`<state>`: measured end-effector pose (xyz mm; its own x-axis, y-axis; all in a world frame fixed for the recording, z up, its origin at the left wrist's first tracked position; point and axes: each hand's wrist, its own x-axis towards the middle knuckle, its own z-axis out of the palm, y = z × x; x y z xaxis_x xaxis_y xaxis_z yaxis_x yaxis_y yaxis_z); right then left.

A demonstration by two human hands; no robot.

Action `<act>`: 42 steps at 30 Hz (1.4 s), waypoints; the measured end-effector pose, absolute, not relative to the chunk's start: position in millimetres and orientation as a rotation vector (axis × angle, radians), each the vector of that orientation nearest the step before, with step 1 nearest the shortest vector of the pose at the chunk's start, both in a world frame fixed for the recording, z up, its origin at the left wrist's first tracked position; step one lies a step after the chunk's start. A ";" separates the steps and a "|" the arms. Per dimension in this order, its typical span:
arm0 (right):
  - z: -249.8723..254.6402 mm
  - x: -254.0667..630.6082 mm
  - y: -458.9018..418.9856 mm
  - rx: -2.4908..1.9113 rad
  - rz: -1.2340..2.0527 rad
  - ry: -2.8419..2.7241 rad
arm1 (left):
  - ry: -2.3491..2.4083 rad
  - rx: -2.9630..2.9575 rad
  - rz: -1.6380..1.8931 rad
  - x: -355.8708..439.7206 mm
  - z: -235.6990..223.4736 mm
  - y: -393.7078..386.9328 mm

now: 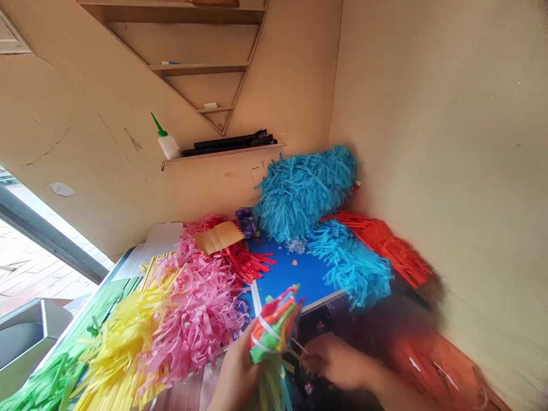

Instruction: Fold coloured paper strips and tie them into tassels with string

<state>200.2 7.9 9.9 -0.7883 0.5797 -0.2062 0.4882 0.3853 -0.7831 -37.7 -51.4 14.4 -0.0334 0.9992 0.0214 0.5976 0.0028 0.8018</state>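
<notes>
My left hand [240, 371] is closed round a bundle of multicoloured crepe paper strips [274, 331], in pink, orange, green and yellow. White string [268, 326] circles the bundle in bands, and pale green and yellow strips hang down below my fingers. To the right, my right hand [327, 359] is closed, its fingers pinched on the string's end, which runs taut to the bundle. Motion blurs the top of the bundle slightly. Both hands are close together in front of the blue table [291, 279], near its front edge.
Fringed paper in pink [201, 314], yellow [124, 337] and green [47, 379] covers the left side. Blue fringe [308, 191] and red fringe [385, 245] lie by the right wall. A brown envelope [218, 237] rests behind. A glue bottle [169, 145] stands on the wall shelf [222, 154].
</notes>
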 end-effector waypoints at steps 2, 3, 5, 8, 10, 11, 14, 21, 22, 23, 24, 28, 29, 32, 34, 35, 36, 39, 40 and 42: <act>32.8 204.7 -9.0 -0.886 1.103 -2.701 | 1.876 1.626 0.789 -39.8 20.2 -50.4; 46.4 206.4 -13.9 -0.781 0.959 -2.798 | 1.982 1.669 0.667 -36.8 23.9 -49.0; 72.2 207.2 -12.7 -0.559 0.743 -2.922 | 2.070 1.866 0.317 -23.7 32.5 -45.6; 91.4 200.2 20.0 -0.442 0.799 -2.876 | 1.785 2.179 -0.073 3.4 42.6 -42.4; 85.8 192.2 53.0 -0.544 1.144 -2.726 | 1.572 2.259 -0.087 15.7 43.7 -42.0; 78.2 188.2 68.3 -0.640 1.327 -2.634 | 1.513 2.273 -0.033 17.9 42.4 -42.1; 44.7 179.4 94.2 -0.827 1.449 -2.531 | 1.470 2.220 0.238 6.5 32.7 -43.2; -15.5 180.2 53.9 -1.035 1.345 -2.511 | 1.676 1.524 1.138 -57.5 4.5 -59.4; -15.5 182.0 46.8 -1.070 1.325 -2.493 | 1.743 1.449 1.221 -65.4 2.8 -62.0; -12.8 184.4 39.9 -1.096 1.299 -2.487 | 1.840 1.380 1.287 -73.0 2.1 -64.1; -7.6 187.4 33.0 -1.109 1.249 -2.504 | 1.942 1.332 1.328 -80.0 2.6 -65.6; 33.2 205.1 -0.1 -0.868 0.793 -2.783 | 2.299 1.371 1.196 -95.7 13.8 -65.7; 45.7 209.3 -8.6 -0.698 0.705 -2.844 | 2.393 1.405 1.084 -94.0 17.7 -64.4; 79.7 213.4 -20.4 -0.168 0.733 -2.873 | 2.487 1.700 0.639 -72.2 25.4 -58.6; 95.3 206.0 -7.9 -0.023 0.795 -2.831 | 2.215 2.114 0.415 -47.4 23.3 -54.7; 99.9 199.6 5.2 -0.024 0.821 -2.808 | 1.998 2.323 0.364 -34.4 19.6 -53.2; 102.2 192.2 21.8 -0.085 0.876 -2.768 | 1.761 2.508 0.361 -22.4 14.6 -52.0; 92.0 172.0 78.1 -0.464 1.308 -2.494 | 1.276 2.755 0.630 -1.5 -3.5 -50.9; 82.9 167.9 93.1 -0.552 1.351 -2.443 | 1.289 2.686 0.782 -1.1 -8.6 -51.2; 58.1 165.1 110.5 -0.674 1.404 -2.393 | 1.543 2.354 1.079 -9.5 -15.4 -52.7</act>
<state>165.1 110.5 58.1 -0.8501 0.5266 0.0098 0.2484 0.4172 -0.8742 -9.5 -52.7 -15.4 0.2230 0.8417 0.4917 0.7506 -0.4701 0.4643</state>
